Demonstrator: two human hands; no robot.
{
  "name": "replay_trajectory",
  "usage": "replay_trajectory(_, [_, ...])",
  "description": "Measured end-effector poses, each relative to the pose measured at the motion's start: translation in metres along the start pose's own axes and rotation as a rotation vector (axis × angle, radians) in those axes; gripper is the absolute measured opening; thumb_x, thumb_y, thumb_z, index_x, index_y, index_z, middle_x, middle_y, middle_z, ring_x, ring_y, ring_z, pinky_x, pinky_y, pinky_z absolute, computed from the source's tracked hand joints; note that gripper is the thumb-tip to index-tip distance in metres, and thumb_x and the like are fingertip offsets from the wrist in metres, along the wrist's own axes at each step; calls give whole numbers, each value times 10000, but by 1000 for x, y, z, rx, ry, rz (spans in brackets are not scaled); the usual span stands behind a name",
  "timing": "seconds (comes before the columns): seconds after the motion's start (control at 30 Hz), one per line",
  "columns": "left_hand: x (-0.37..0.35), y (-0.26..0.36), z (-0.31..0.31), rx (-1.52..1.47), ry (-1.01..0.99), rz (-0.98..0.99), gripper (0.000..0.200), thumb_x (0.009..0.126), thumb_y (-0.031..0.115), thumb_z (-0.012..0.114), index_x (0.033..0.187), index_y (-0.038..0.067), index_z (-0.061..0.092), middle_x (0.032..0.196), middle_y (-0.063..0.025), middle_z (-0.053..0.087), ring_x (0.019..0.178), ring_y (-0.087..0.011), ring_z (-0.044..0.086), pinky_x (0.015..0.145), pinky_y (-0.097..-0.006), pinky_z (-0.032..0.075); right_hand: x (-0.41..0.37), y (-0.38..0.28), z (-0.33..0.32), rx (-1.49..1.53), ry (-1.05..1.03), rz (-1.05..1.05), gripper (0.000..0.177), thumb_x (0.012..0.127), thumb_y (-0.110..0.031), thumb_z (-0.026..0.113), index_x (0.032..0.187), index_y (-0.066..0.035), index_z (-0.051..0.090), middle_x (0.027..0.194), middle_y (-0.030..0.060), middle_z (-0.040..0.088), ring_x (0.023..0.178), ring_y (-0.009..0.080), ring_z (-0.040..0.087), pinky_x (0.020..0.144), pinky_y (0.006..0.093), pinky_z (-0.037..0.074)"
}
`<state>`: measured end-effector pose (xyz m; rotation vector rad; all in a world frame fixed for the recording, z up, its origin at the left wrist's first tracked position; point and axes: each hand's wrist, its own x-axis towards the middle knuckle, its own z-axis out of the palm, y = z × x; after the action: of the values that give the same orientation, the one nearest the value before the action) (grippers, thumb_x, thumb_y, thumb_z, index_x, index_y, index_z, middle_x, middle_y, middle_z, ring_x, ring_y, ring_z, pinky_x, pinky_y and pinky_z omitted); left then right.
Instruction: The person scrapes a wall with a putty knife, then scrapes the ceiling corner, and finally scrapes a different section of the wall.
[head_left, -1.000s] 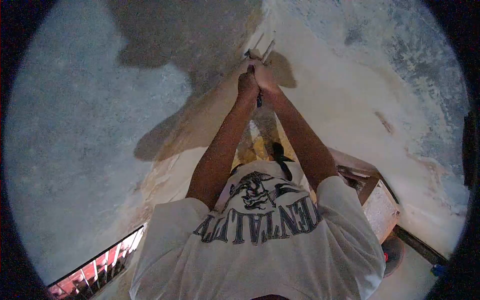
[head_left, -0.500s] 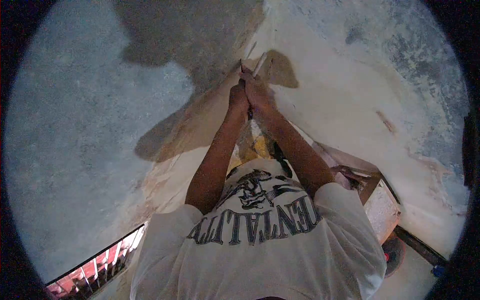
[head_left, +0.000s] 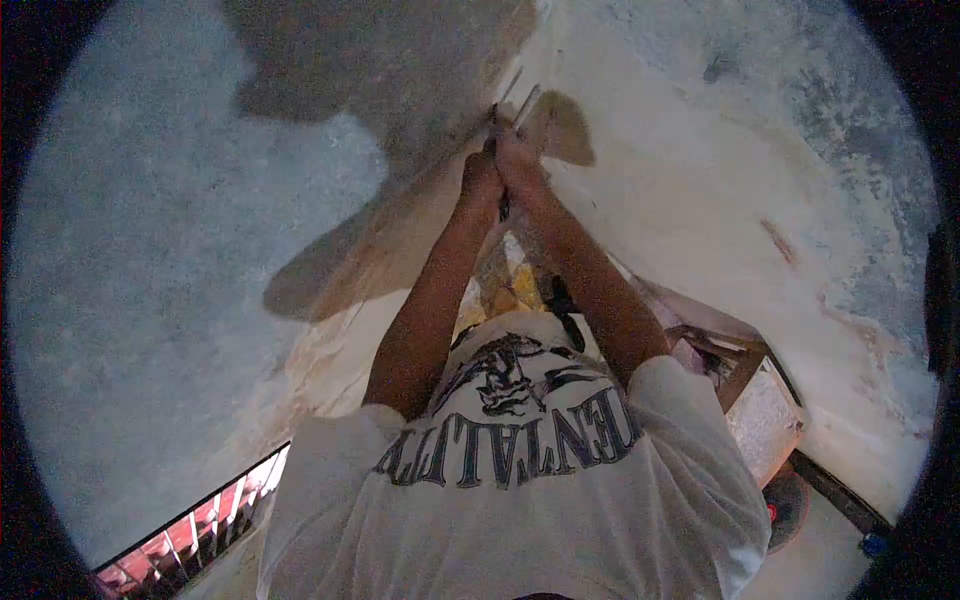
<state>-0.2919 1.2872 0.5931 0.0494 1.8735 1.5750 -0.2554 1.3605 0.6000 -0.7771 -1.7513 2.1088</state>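
Observation:
Both my hands are raised together in front of me, close to the corner where two wall surfaces meet. My left hand [head_left: 483, 178] is closed, its fingers wrapped round something dark that shows between the palms. Pressed beside it, my right hand [head_left: 520, 165] is closed too, and a thin pale rod [head_left: 527, 106] sticks out past its fingers, slanting toward the wall corner. A dark end [head_left: 504, 208] pokes out below the hands. I cannot tell what tool this dark part belongs to.
Blue-grey wall [head_left: 150, 250] lies to the left and patchy, plastered wall [head_left: 690, 190] to the right, with my shadow across the corner. A barred opening [head_left: 200, 525] is at lower left. A wooden-framed box [head_left: 765, 405] and a round dark fan-like object [head_left: 787, 508] stand at lower right.
Both hands have shifted slightly up the view, farther from my chest, and the pale rod has moved with them. The hands stay closed and together.

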Motion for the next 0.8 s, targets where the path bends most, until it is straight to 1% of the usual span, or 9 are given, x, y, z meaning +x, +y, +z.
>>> replay_trajectory(0.1, [0, 14, 7, 49, -4, 64, 541, 955, 455, 420, 883, -58, 575, 756, -126, 598, 622, -236, 577, 537, -371, 429, 9, -23, -17, -117, -32, 165, 446, 880, -418, 497, 983, 4, 601, 1004, 177, 617, 906, 277, 583, 804, 396, 448])
replay_trajectory(0.17, [44, -18, 6, 532, 11, 222, 509, 950, 446, 439, 874, -37, 583, 757, -111, 596, 622, -225, 567, 534, -373, 424, -3, -16, 11, -223, 260, 30, 458, 856, -423, 511, 985, 4, 610, 974, 184, 627, 865, 297, 600, 780, 410, 458])
replay_trajectory(0.27, [-2, 14, 6, 167, 4, 53, 462, 944, 418, 460, 885, -23, 584, 762, -98, 599, 624, -212, 567, 523, -374, 417, 39, 44, -10, -594, 130, -216, 468, 835, -413, 528, 1019, 9, 612, 979, 192, 635, 856, 313, 604, 769, 425, 459])
replay_trajectory(0.3, [-25, 34, 6, -139, -2, -58, 447, 943, 407, 466, 894, -21, 583, 765, -95, 602, 626, -207, 570, 519, -374, 415, 31, 29, -6, -462, 126, -88, 476, 837, -406, 523, 1036, 18, 603, 988, 193, 635, 867, 314, 605, 775, 424, 459])
replay_trajectory(0.37, [1, 5, 12, -124, -13, 0, 421, 944, 380, 465, 902, -22, 583, 771, -100, 611, 623, -204, 581, 507, -370, 414, 6, -22, -3, -204, 131, 159, 493, 841, -393, 515, 1070, 37, 586, 1006, 196, 635, 889, 316, 605, 788, 423, 461])
replay_trajectory(0.5, [-41, 49, 13, -275, 29, -187, 390, 931, 356, 488, 931, -22, 582, 779, -115, 622, 647, -205, 611, 508, -362, 426, 2, -7, 1, -208, 180, -100, 486, 844, -369, 509, 1056, 64, 571, 994, 188, 626, 889, 290, 599, 788, 418, 459])
replay_trajectory(0.57, [25, 16, 9, 326, -56, -91, 408, 928, 379, 487, 944, -17, 585, 777, -124, 621, 667, -210, 619, 524, -368, 441, 12, -1, 2, -161, 143, -95, 476, 841, -356, 506, 1046, 68, 573, 988, 184, 622, 885, 286, 596, 792, 416, 456])
replay_trajectory(0.63, [25, 10, 7, 551, -91, -67, 422, 929, 393, 484, 953, -16, 587, 783, -132, 622, 678, -214, 624, 540, -370, 452, 24, 11, -8, -93, 49, -49, 470, 840, -349, 505, 1043, 68, 575, 977, 181, 620, 886, 285, 591, 796, 414, 452])
replay_trajectory(0.8, [-41, 73, 13, 168, -26, -101, 455, 934, 409, 474, 961, -30, 591, 810, -142, 634, 685, -220, 627, 578, -366, 470, 36, 7, 3, -177, 174, -15, 443, 874, -362, 460, 1061, 22, 582, 954, 208, 616, 905, 343, 586, 830, 461, 438])
